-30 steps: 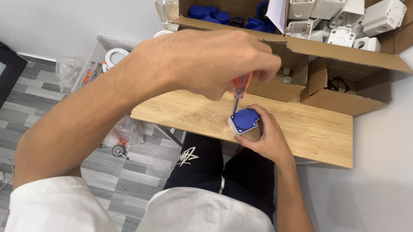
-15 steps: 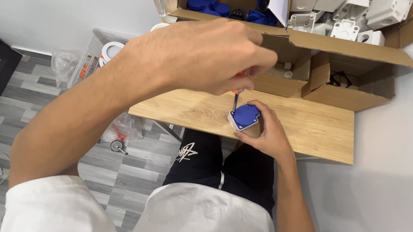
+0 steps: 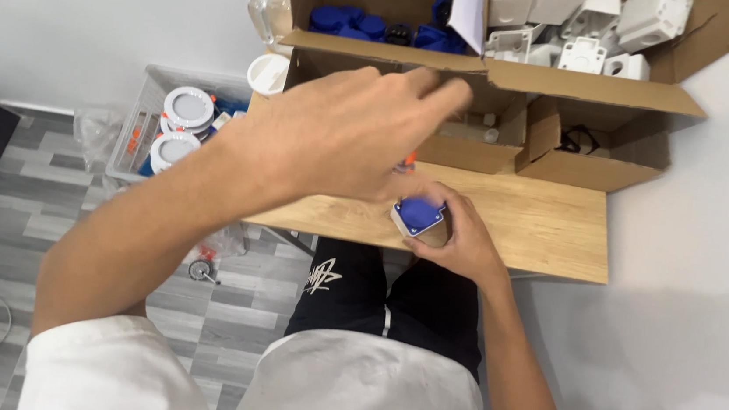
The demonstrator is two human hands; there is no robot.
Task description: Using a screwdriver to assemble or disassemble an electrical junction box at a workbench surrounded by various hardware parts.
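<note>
Blue-lidded white square box [image 3: 419, 216]: on the wooden table's [image 3: 538, 229] near edge, held in the right hand [image 3: 458, 235].
Left hand [image 3: 344, 137]: above the box, fingers loosely curled; a red-handled tool [image 3: 409, 159] barely shows beneath it, grip unclear.
Cardboard box [image 3: 500, 67]: at the table's far side, blue caps [image 3: 354, 24] left, white housings [image 3: 582, 26] right.
Wire basket [image 3: 147, 124]: left of table, round white lamps inside.

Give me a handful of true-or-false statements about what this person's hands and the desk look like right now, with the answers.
1. The right hand grips a small block with a blue top. True.
2. The left hand rests flat on the floor. False: it is raised above the wooden table, over the block.
3. The big cardboard box holds blue parts on one side and white housings on the other. True.
4. The wooden table is round. False: it is rectangular.
5. A basket left of the table holds round white discs. True.
</note>
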